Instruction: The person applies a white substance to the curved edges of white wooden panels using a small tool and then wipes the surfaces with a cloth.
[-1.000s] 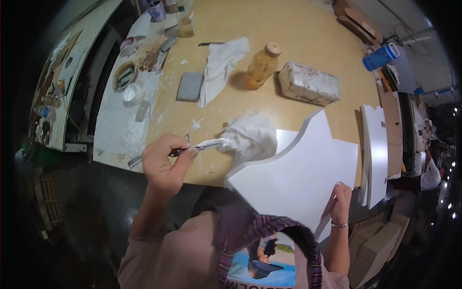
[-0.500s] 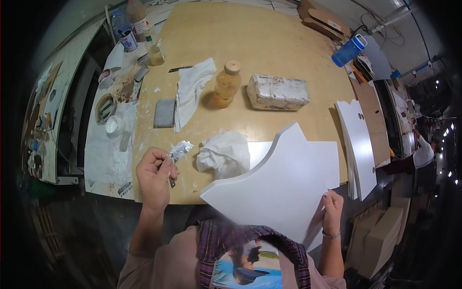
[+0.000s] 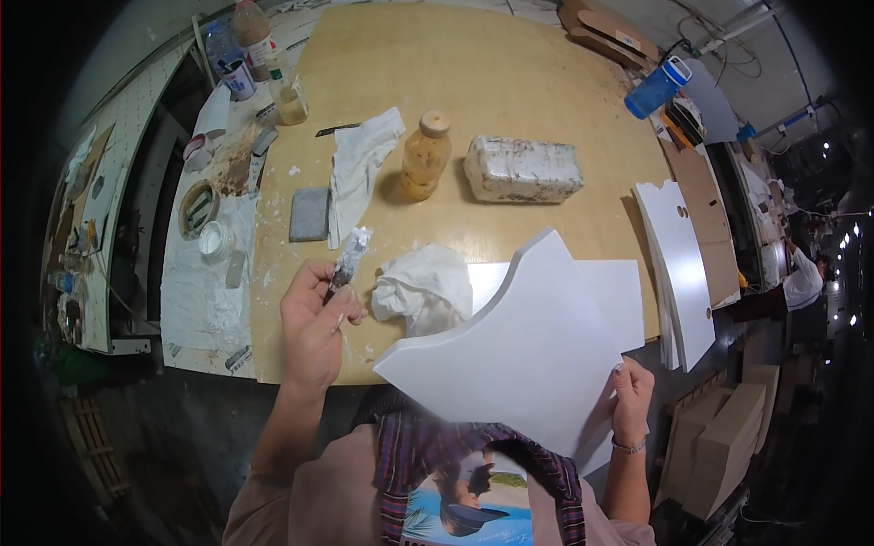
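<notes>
Right hand [image 3: 630, 399] is closed on the near lower edge of a white cut panel [image 3: 528, 350], fingers curled over the front face; I see the panel tilted up toward the camera, its far part hanging over the edge of the tabletop [image 3: 510, 73]. Left hand [image 3: 314, 323] is closed round the handle of a putty knife [image 3: 347, 261] — the blade, smeared with whitish filler, points up and away from the body. I note that both hands sit at the near edge of the tabletop, well apart from each other.

Just beside the blade, to its right, lies a crumpled white rag [image 3: 423, 287], touching the flat white board [image 3: 610, 291] that rests under the raised panel. Further out, I record a grey sanding block [image 3: 309, 214] and a long white cloth [image 3: 360, 168] side by side. Beyond these stands an amber bottle [image 3: 425, 156], upright, with a wrapped block [image 3: 523, 170] — soiled on top — near its right. At the far left corner stand several bottles and jars [image 3: 264, 55]; I cannot tell their contents.
</notes>
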Demonstrator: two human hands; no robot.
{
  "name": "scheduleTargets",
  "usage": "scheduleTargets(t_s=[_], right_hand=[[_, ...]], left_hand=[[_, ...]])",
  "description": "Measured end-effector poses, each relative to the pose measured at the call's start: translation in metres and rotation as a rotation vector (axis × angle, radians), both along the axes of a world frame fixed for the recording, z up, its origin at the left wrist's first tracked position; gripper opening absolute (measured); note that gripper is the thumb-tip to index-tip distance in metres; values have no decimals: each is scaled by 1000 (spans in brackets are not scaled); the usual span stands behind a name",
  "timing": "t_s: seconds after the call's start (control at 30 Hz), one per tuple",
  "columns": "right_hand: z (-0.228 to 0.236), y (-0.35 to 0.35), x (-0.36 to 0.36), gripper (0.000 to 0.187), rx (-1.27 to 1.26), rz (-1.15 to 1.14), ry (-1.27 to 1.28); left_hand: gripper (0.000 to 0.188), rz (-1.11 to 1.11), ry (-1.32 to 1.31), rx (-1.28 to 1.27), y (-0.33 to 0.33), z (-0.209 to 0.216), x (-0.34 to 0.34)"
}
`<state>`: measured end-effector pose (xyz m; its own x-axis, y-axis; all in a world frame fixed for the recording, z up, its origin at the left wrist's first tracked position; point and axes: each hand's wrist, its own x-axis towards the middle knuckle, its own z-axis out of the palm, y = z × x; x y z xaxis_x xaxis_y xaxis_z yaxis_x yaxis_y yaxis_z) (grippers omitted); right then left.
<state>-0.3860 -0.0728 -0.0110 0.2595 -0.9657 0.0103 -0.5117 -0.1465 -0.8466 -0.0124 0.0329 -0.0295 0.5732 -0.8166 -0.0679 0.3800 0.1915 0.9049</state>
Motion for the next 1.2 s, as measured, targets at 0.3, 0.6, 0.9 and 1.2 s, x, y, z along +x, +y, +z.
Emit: scheduleTargets(t_s=[0.3,0.6,0.9,1.2], right_hand=[[5,-7,12,49,1,104,91],[-3,-18,18,52,32,148,71],[-19,-30,16,53,71,170,61],[-23,-32,16,51,113,186,35]], left_hand=[[63,-460,-434,2,-63,35,-15],[61,-355,-598,-81,-80,45,-28],[55,-212,-507,-59,-82,41,-23],[59,-334,-403,86,-74,41,-22]])
